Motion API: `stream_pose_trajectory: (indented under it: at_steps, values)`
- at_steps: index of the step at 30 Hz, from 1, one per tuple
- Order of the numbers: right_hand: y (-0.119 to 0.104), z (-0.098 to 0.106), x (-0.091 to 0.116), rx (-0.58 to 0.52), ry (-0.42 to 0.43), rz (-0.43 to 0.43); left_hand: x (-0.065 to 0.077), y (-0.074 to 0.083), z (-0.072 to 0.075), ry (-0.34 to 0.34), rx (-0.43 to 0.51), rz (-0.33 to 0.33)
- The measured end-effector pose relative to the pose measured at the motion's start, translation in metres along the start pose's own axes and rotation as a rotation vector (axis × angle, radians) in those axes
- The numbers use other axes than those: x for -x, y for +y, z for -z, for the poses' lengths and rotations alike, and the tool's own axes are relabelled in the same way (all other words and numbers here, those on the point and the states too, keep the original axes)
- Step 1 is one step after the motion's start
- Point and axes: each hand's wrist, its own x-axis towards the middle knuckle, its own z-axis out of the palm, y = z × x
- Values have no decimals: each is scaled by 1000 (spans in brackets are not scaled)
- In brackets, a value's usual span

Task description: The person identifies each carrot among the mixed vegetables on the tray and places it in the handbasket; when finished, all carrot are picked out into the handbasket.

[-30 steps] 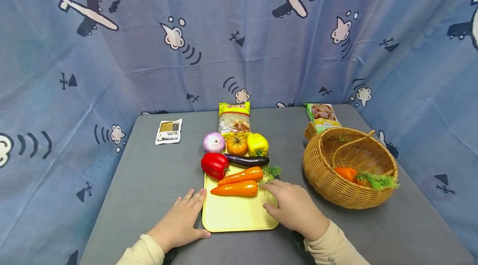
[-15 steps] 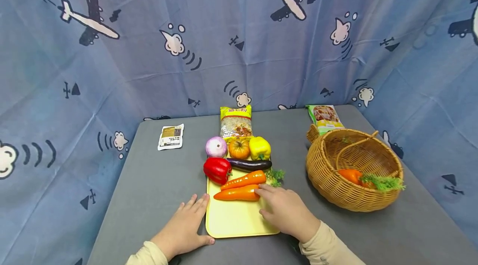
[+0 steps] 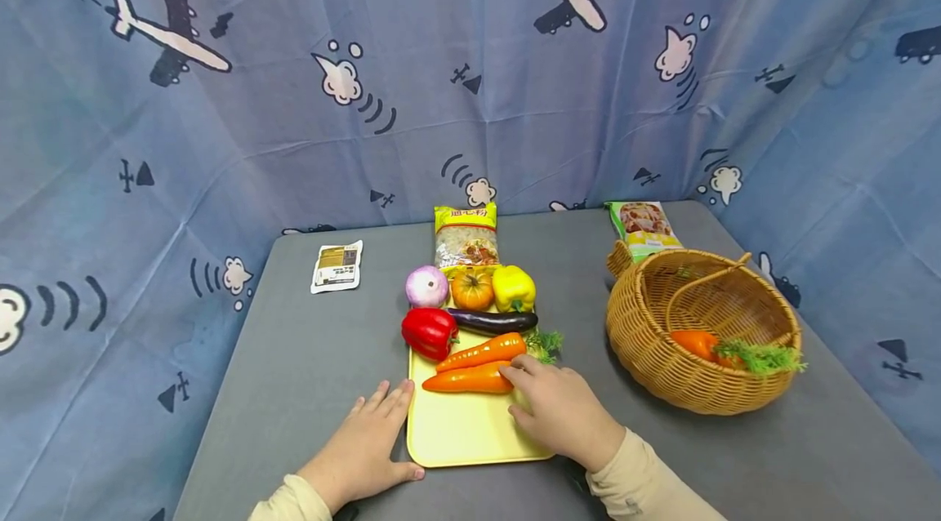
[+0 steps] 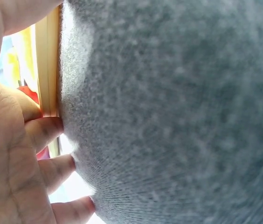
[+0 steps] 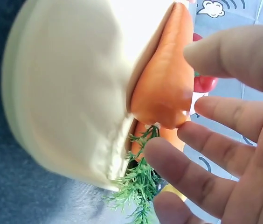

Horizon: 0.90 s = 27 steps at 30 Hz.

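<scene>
A yellow tray point(image 3: 470, 435) lies on the grey table point(image 3: 309, 358), with vegetables on its far half. My left hand point(image 3: 371, 431) rests flat on the table, its fingers against the tray's left edge point(image 4: 47, 70). My right hand point(image 3: 540, 400) lies over the tray's right side with the fingers spread. Its fingertips point(image 5: 187, 128) touch the thick end of the near carrot point(image 3: 466, 380) point(image 5: 164, 88), and they do not close round it. A second carrot point(image 3: 481, 352) with green leaves point(image 5: 138, 186) lies just behind.
Behind the carrots sit a red pepper point(image 3: 429, 331), an eggplant point(image 3: 491, 320), an onion point(image 3: 426, 287), a small pumpkin point(image 3: 471, 289) and a yellow pepper point(image 3: 513, 288). A pasta bag point(image 3: 466, 237) lies beyond. A wicker basket point(image 3: 654, 341) at right holds a carrot point(image 3: 691, 341). A small packet point(image 3: 336, 265) lies far left.
My right hand has slid a little to the left, and its fingertips have come to the near carrot's thick end. The left hand has stayed put.
</scene>
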Motion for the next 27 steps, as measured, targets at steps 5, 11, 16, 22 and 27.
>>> stream_pose_trajectory:
  at_steps: [5, 11, 16, 22, 27]
  values:
    - [1, -4, -6, 33, -1, -7, 0, 1, 0, -2, 6, 0]
    - [1, -8, -9, 20, 51, -27, 0, 0, 0, -6, 11, 6]
    - [2, -12, -9, -1, 61, -26, -1, 1, 1, -14, 21, 10]
    - [2, -15, -10, 5, 50, -28, -2, 1, 2, -16, 18, 10]
    - [2, -16, -9, 9, 39, -27, -2, 0, 2, -20, 17, 13]
